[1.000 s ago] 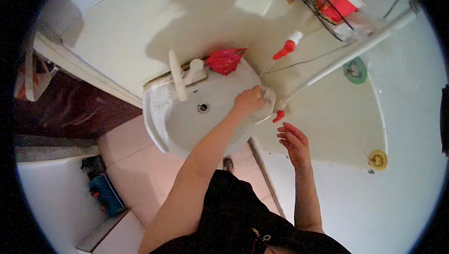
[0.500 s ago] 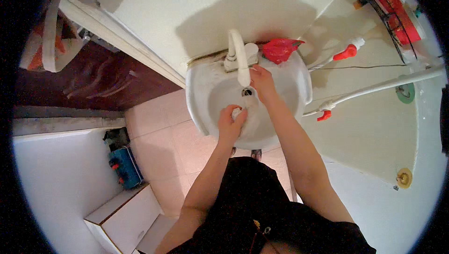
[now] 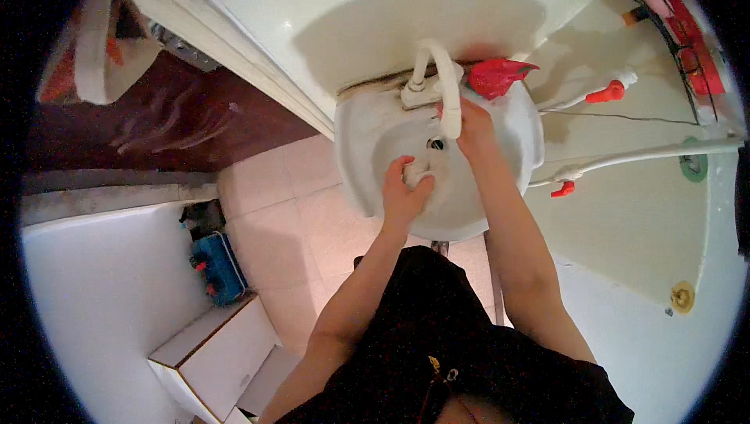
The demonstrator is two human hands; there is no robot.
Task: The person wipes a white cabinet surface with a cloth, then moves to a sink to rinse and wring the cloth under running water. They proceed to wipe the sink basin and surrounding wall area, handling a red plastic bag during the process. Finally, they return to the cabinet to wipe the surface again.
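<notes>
My left hand point(image 3: 403, 197) is over the near part of the white washbasin point(image 3: 362, 186), fingers curled and thumb apart. Between them is a small whitish thing point(image 3: 419, 173), too blurred against the basin to name. My right hand point(image 3: 476, 132) reaches toward the back of the basin, just right of the white faucet point(image 3: 451, 100). The curved spout hides its fingertips, so what they touch cannot be made out. Below the spout lies the dark drain hole point(image 3: 435, 144).
A crumpled red packet point(image 3: 498, 77) lies on the basin's back right rim. White pipes with a red valve handle point(image 3: 605, 92) and another red handle point(image 3: 562, 189) run along the right wall. A blue case point(image 3: 218, 268) stands at the lower left, by a white cabinet point(image 3: 223, 361).
The whole view has shifted, so the basin sits farther right. My left hand's fingers have spread a little around the whitish thing. My right hand stays beside the faucet.
</notes>
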